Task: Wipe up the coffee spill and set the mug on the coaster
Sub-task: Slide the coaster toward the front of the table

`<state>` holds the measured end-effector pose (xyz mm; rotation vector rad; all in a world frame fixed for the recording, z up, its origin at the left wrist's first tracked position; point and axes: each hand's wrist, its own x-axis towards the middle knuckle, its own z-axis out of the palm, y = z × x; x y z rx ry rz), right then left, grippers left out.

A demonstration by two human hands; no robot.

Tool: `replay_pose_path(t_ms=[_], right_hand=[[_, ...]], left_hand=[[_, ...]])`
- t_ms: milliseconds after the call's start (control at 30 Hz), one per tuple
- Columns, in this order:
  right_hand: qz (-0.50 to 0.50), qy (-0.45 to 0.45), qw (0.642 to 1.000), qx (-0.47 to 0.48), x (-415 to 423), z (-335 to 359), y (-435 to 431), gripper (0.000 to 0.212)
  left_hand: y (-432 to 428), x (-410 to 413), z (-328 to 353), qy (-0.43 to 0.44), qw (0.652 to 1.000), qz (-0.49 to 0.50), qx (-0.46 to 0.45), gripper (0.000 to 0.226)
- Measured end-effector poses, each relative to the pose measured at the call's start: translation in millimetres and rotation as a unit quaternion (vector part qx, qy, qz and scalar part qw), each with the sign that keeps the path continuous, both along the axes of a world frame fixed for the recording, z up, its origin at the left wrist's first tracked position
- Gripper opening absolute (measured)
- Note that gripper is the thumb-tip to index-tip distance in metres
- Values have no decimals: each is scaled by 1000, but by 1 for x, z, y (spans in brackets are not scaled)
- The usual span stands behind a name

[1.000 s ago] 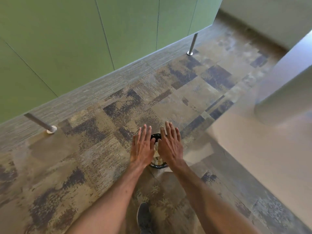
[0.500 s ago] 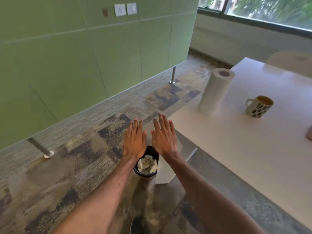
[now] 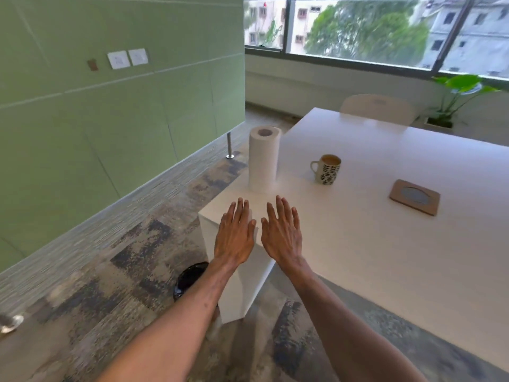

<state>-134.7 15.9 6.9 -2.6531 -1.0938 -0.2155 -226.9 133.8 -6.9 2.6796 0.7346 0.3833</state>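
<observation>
A black bin (image 3: pixel 191 278) sits on the carpet behind the fingers (image 3: pixel 281 209), under the left forearm. The left hand (image 3: pixel 235 238) and right hand (image 3: pixel 282 237) hover palm-down over the tabletop (image 3: pixel 358 257) corner, fingers straight, slightly spread, holding nothing. Just beyond the fingers stands an upright paper towel roll (image 3: pixel 264 158). Farther off, right of the right fingers, is the mug (image 3: pixel 327 169) with coffee inside, and the coaster (image 3: pixel 415 197) lies further right, well apart from the mug.
</observation>
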Motion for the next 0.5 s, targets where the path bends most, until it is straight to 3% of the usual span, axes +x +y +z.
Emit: replay_pose_path(t_ms=[500], right_hand=[[-158, 32, 987, 13, 143, -13, -116, 55]], left_hand=[[-92, 187, -9, -5, 985, -171, -1, 65]])
